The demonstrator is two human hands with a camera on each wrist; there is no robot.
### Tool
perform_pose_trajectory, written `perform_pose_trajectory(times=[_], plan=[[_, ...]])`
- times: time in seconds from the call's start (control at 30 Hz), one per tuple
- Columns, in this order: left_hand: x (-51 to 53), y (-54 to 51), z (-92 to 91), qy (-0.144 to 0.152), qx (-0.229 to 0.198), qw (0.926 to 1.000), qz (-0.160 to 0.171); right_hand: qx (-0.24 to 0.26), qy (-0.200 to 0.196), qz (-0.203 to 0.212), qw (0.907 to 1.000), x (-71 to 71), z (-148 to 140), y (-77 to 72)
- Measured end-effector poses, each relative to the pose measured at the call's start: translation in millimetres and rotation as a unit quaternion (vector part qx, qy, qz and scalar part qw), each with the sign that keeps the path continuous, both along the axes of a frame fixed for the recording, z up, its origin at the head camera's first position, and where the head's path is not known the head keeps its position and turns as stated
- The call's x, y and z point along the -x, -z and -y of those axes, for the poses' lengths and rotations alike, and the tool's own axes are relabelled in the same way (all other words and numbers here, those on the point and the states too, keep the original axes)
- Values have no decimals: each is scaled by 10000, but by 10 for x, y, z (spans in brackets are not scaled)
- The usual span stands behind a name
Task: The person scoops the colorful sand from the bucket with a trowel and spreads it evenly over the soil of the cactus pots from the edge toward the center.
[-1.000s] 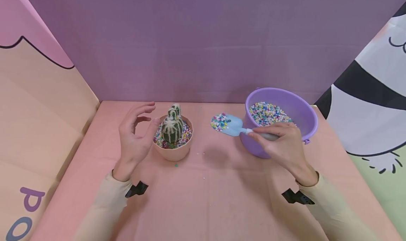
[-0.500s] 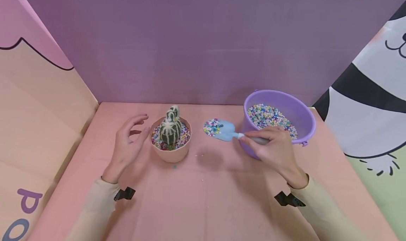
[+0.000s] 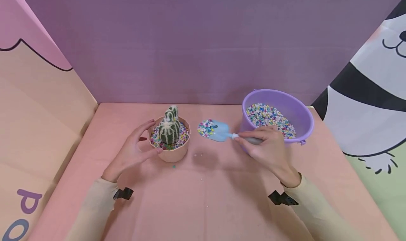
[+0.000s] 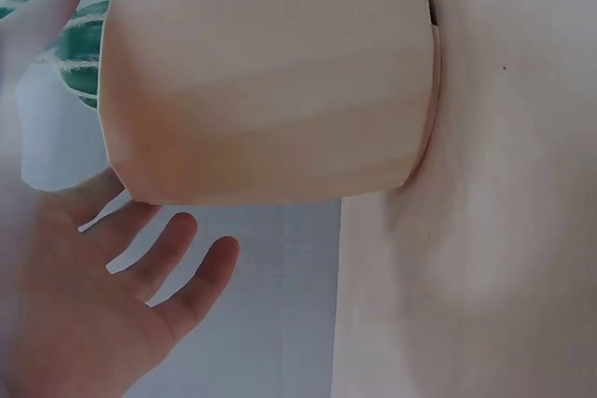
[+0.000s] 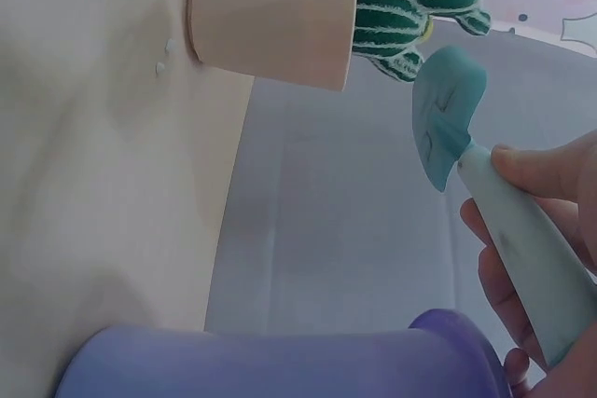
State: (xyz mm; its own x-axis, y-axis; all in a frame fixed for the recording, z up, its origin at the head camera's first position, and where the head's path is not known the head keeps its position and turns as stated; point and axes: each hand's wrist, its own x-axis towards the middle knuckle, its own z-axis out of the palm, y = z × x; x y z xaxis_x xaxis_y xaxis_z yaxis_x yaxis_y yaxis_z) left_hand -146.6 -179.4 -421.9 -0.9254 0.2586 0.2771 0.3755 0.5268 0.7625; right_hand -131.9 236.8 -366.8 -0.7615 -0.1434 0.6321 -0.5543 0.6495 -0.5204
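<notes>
A green, white-striped cactus [image 3: 169, 131] stands in a peach pot [image 3: 172, 155] filled with multicoloured pebbles. At the pot's left side, my left hand [image 3: 130, 152] spreads thumb and fingers about the rim; in the left wrist view the fingers [image 4: 201, 277] are extended and whether they touch is unclear. My right hand [image 3: 269, 147] grips the grey handle of a small blue trowel [image 3: 220, 131]. Its blade carries coloured pebbles and hangs above the table, between pot and bucket. The right wrist view shows the underside of the trowel [image 5: 448, 114], with fingers and thumb round its handle.
A purple bucket [image 3: 302, 126] with pebbles [image 3: 269, 117] inside stands at the right, behind my right hand. One green pebble [image 3: 174, 166] and a few pale ones lie on the pink tabletop [image 3: 177, 205]. A purple cloth wall [image 3: 190, 50] rises behind.
The right hand has carried the loaded trowel leftward, nearer the pot. My left hand first drew back slightly, then came in to the pot's rim with thumb in front.
</notes>
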Motion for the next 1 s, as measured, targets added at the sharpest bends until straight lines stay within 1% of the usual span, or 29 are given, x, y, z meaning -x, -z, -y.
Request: perform_pose_trajectory(times=[0.1,0.2,0.33,0.4,0.57,0.73,0.87,1.0], plan=[[24,20,4,-40,42,10000,-57,-21,12,11,10000,2,32,-4],[45,38,3,-85,221,9997,-102,-18,-31,79,10000,2,65,-12],[46,53,6,-152,425,9989,-91,-31,-126,69,9999,12,99,-7],[42,54,11,-176,451,9988,-76,-23,-158,44,9999,18,113,-2],[35,31,13,-150,390,9991,38,-18,-174,99,9998,22,146,5],[23,18,6,-124,329,9992,174,-151,-180,60,9997,27,176,9],[25,19,-4,-135,303,9993,167,-232,-236,33,9994,40,203,12],[40,22,-5,-126,251,9995,148,-285,-240,107,9992,49,226,0]])
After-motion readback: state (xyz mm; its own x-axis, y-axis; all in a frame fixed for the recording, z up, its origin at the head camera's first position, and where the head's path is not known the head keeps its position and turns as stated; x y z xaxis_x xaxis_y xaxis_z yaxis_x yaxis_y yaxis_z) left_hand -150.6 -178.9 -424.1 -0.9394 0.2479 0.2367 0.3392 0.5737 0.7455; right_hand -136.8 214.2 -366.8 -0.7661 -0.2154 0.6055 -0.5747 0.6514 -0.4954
